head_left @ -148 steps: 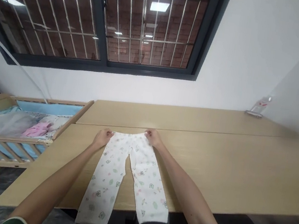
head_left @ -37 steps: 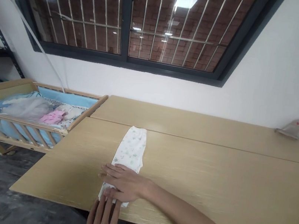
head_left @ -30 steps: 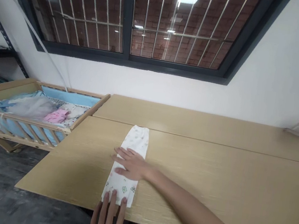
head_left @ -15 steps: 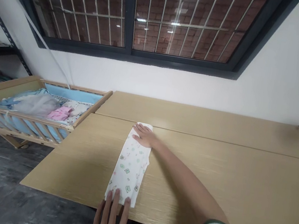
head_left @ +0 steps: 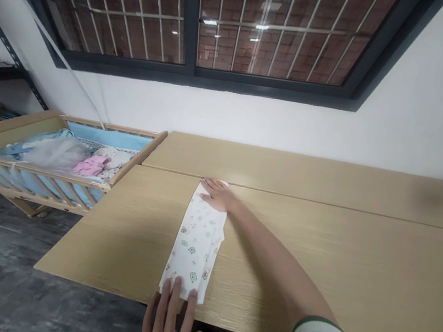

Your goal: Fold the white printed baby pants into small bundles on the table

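Okay so here's how you had it: your right hand [head_left: 217,195] was lying open and flat on the far end of the folded white cotton baby garment [head_left: 195,245], fingers spread, no pinch or grip, just resting there. Your left hand [head_left: 169,322] was down at the near end and also open, with its fingertips [head_left: 177,288] on the cloth and the rest of it dropping below the table's front edge, so nothing was clenched there either. The garment lay lengthwise as a long, narrow strip on the light wood tabletop [head_left: 315,263], its far end almost at the seam [head_left: 292,194] between the two boards and its near end close to the front edge. To me it looked thin, soft and really light, and on that smooth wood I'd expect it to slide or flop if you tugged one end, with the layers shifting too. If you need to pick it up, I'd pinch through all the layers at both ends or keep flat palms on it, not grab the middle. Over to the left sat a wooden baby crib [head_left: 38,167] with a blue bumper [head_left: 105,136] and some pink clothing [head_left: 90,166] inside, well apart from your hands.
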### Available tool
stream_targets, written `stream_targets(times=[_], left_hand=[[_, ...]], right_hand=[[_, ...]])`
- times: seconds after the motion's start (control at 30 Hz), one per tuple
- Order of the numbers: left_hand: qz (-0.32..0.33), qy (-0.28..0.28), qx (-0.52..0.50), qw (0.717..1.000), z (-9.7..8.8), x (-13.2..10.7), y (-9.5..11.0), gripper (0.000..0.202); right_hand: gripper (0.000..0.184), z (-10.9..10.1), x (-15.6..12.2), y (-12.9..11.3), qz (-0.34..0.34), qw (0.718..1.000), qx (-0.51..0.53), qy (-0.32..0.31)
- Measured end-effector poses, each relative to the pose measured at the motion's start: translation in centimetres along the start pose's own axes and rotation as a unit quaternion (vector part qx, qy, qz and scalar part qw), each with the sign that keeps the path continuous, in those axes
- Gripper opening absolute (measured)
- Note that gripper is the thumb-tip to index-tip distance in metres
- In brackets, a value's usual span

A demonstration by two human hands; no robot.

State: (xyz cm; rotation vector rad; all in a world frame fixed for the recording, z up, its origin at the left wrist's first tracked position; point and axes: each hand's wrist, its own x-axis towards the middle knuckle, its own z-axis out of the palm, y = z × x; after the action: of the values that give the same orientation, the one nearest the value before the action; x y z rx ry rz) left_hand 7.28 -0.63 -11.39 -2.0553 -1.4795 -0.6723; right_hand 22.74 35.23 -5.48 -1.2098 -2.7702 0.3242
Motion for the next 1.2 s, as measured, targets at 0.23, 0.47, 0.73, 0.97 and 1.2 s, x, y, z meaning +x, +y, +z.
stream_targets(times=[0.23,0.47,0.73,0.97,1.2], left_hand=[[-0.078,0.007,-0.078,0.994,0.4,1.2,3.9,0.063],[-0.036,-0.034,-0.124,0.991,-1.9,3.3,1.6,0.048],[-0.007,-0.061,-0.208,0.976,-2.1,3.6,-3.0,0.029],[-0.019,-0.056,-0.262,0.963,-2.5,3.9,-2.7,0.025],[0.034,-0.029,-0.293,0.955,-3.7,3.6,-2.7,0.032]], right_hand=[[0.061,-1.2,-0.2,1.9,-0.047,0.997,-0.055,0.014],[0.057,-2.0,-2.5,-0.2,-0.047,0.986,-0.110,0.115],[0.036,-2.6,-14.2,-7.5,-0.047,0.984,0.073,0.158],[0.038,-1.5,-24.0,-13.8,-0.119,0.982,0.130,0.063],[0.037,0.2,-28.2,-15.2,-0.119,0.985,0.082,0.097]])
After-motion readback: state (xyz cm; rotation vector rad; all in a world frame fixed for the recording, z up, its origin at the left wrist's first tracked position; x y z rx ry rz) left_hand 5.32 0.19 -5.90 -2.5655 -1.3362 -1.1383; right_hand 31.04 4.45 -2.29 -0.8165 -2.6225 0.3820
